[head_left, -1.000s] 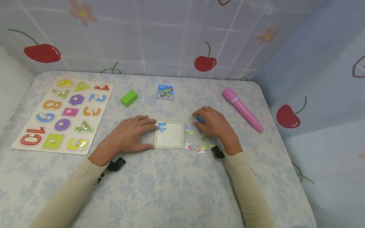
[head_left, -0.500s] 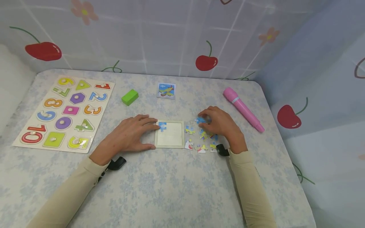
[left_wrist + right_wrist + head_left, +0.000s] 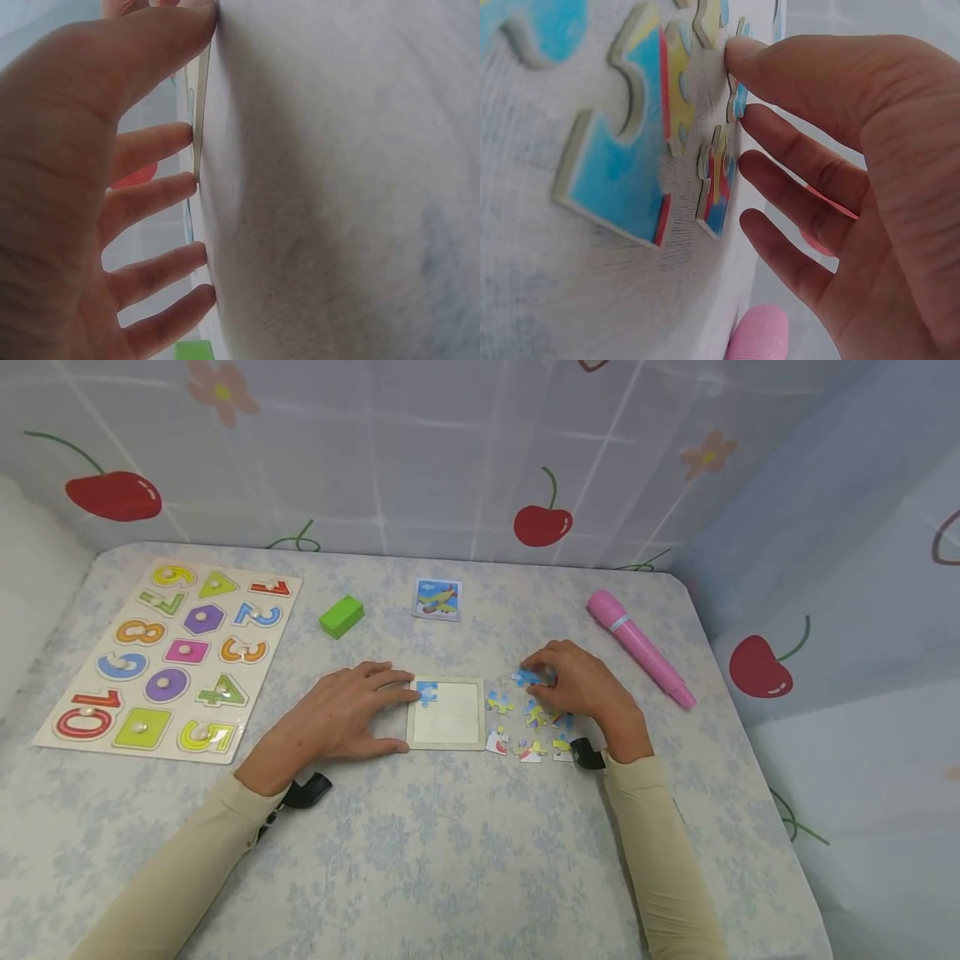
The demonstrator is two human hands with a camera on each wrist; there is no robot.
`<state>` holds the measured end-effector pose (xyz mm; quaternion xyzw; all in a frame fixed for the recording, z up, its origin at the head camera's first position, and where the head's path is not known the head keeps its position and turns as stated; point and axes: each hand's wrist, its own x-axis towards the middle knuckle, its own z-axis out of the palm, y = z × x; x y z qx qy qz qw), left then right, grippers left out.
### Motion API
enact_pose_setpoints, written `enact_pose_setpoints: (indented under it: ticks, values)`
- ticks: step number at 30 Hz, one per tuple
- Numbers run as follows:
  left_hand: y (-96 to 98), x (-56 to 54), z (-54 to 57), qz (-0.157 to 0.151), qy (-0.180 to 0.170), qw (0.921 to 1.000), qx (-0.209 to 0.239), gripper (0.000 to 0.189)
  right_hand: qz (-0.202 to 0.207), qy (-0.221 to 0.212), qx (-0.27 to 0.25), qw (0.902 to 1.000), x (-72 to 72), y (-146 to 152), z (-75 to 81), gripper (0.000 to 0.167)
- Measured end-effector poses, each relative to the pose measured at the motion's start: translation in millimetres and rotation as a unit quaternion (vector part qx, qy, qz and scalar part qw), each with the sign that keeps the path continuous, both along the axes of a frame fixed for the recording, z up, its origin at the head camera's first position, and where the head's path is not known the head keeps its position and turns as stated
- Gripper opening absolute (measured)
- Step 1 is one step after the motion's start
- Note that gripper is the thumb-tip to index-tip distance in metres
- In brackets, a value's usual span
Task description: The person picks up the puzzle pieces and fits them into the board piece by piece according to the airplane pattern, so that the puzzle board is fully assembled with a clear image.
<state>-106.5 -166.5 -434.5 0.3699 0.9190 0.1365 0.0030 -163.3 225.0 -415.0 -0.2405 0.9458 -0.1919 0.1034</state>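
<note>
Comparing this moment with one second earlier, we see the right hand (image 3: 583, 681) drawn slightly away from the tray, so that the small blue jigsaw piece (image 3: 527, 677) now shows plainly between thumb and index finger; over the last half second it has hardly moved. We read this as one piece singled out for handling. The right-wrist view shows thumb and index nearly together, pinching that piece, the other fingers loosely bent; whether the piece is clear of the cloth we cannot tell. The left hand (image 3: 341, 714) lies spread and grips nothing: its thumb touches the near left corner of the square, cream-coloured puzzle tray (image 3: 483, 718), and its index finger reaches over the left rim to the blue-and-white jigsaw piece (image 3: 427, 693) set in the far left corner. To the right of that piece we note the tray's pale, bare floor. The loose multicoloured jigsaw pieces (image 3: 535, 717) lie close along the outside of the right rim, the lowest just beside it. A strip of pale blue floral tablecloth (image 3: 435, 843) separates the pinched piece from the tray; beyond the tray, well apart, lies the square airplane picture card (image 3: 438, 600).
</note>
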Motion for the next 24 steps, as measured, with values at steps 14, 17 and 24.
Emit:
enact_pose_setpoints:
  ticks: [14,17,24]
  values:
    - [-0.7,0.1,0.8,0.001,-0.005,1.0000,0.000,0.078,-0.002,-0.014,-0.003,0.9999,-1.2,-1,-0.8,0.034]
    - [-0.9,0.2,1.2,0.001,-0.007,1.0000,0.000,0.079,0.000,-0.007,0.000,1.0000,-0.8,-3,-1.1,0.035]
    - [-1.2,0.3,0.0,0.000,-0.007,1.0000,0.003,0.078,0.009,0.003,0.003,0.9999,3.0,-12,-0.5,0.035]
